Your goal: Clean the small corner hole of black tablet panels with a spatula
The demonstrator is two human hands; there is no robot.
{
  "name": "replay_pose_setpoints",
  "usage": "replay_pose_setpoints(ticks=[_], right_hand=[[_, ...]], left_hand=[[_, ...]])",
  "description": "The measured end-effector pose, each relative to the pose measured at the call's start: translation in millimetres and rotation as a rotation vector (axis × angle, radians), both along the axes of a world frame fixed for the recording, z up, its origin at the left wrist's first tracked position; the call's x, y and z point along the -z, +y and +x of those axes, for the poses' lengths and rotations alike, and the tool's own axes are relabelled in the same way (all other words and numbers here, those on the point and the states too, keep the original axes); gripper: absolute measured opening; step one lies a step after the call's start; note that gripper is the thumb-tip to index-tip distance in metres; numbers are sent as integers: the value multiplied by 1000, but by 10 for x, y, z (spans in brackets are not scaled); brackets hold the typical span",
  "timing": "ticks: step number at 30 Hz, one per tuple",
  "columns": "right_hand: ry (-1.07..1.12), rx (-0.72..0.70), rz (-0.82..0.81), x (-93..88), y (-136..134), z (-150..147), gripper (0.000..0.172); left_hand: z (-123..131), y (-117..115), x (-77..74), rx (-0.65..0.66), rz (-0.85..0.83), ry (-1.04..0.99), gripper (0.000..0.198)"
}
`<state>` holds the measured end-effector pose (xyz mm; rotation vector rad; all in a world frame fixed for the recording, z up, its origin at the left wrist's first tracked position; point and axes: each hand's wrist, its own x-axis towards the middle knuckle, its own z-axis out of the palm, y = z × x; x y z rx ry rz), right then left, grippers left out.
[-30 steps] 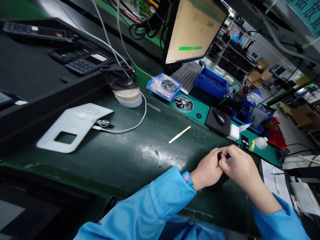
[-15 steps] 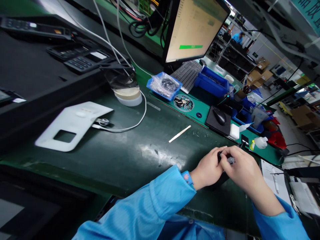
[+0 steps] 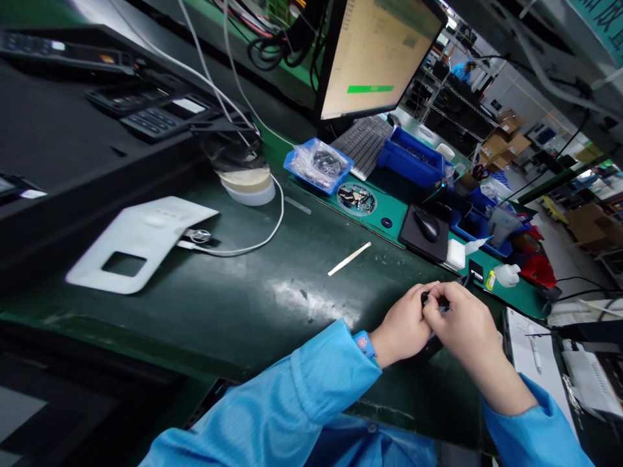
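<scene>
At the left, a white plate (image 3: 160, 222) with a square opening lies on the green tabletop (image 3: 233, 292), and a white cable (image 3: 248, 249) curves beside it. Further to the right lies a thin pale stick (image 3: 349, 259), apart from both hands. Then comes the left hand (image 3: 400, 328), which is curled around a black object (image 3: 425, 298). This object is between the two hands, mostly covered by them. The right hand (image 3: 462, 324) has its fingers closed narrowly upon the same object; the exact grip is hidden. At its right lies a white paper (image 3: 528, 344).
</scene>
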<state>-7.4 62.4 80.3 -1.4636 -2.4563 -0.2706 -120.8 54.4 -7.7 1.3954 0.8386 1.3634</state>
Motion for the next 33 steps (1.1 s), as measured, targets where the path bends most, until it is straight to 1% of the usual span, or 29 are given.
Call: replay_pose_setpoints(ticks=[3, 8, 12, 17, 24, 31, 33], right_hand=[[13, -19, -14, -28, -8, 25, 11], [1, -48, -20, -69, -24, 22, 12], [-42, -38, -1, -64, -20, 4, 11], [-94, -12, 34, -36, -4, 1, 7], [-86, -43, 52, -25, 11, 16, 6], [-55, -77, 57, -24, 22, 25, 5], [-48, -84, 49, -38, 21, 27, 6]], left_hand=[[7, 2, 10, -8, 2, 2, 41], [15, 3, 33, -8, 7, 10, 40], [-1, -4, 13, 3, 18, 15, 40], [-21, -6, -25, 12, 30, 21, 31], [-15, -4, -31, 11, 40, 20, 23], [-18, -8, -42, 12, 37, 14, 26], [-18, -6, -35, 10, 34, 14, 30]])
